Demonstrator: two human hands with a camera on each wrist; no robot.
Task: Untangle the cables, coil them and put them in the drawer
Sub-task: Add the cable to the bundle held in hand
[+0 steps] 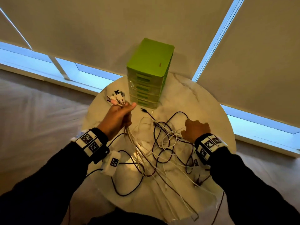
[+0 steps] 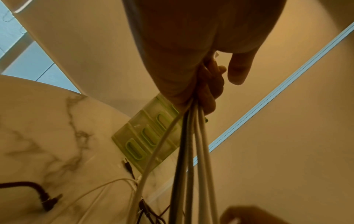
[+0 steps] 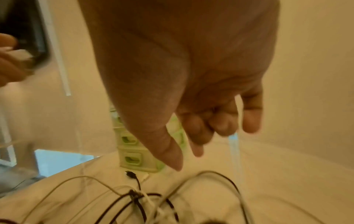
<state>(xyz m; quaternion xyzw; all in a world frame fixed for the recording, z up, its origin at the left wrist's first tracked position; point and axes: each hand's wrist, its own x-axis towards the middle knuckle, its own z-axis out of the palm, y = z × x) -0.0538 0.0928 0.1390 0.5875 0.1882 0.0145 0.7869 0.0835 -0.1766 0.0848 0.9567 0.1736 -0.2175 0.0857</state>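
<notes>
My left hand [image 1: 121,113] grips a bundle of several white and dark cables [image 2: 193,151] in its fist, raised above the round marble table [image 1: 203,101]. Their plug ends [image 1: 116,98] fan out above the fist, and the cords run down to the tangle [image 1: 164,143] of black and white cables on the tabletop. Over the right side of that tangle hovers my right hand [image 1: 194,129], fingers loosely curled [image 3: 199,133] with nothing in them. A green drawer unit [image 1: 150,73] with several shut drawers [image 2: 145,139] stands at the table's far edge.
A loose black plug [image 1: 143,109] lies just in front of the drawer unit [image 3: 134,157]. Some cables hang over the table's near edge. Window blinds and bright window strips lie behind the table. Pale floor surrounds it.
</notes>
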